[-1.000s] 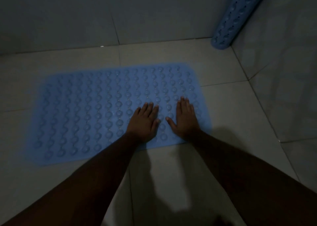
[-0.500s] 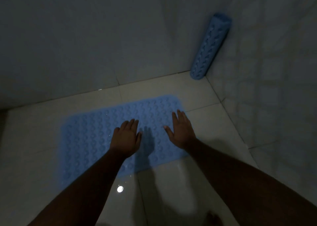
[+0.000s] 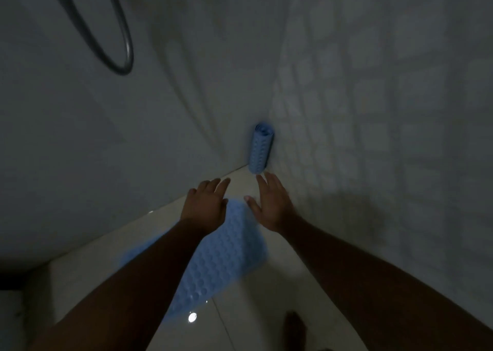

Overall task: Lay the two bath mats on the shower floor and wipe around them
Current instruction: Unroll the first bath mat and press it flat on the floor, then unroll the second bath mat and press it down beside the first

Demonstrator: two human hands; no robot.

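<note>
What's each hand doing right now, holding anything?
Left hand: open, holding nothing.
Right hand: open, holding nothing, just short of the rolled blue rubber bath mat.

Your left hand (image 3: 204, 204) is extended forward, palm down, fingers straight and close together, holding nothing. Your right hand (image 3: 270, 204) is level beside it with a gap between them, palm down, fingers straight, thumb spread toward the left hand. Both forearms are bare and converge from the lower corners.
</note>
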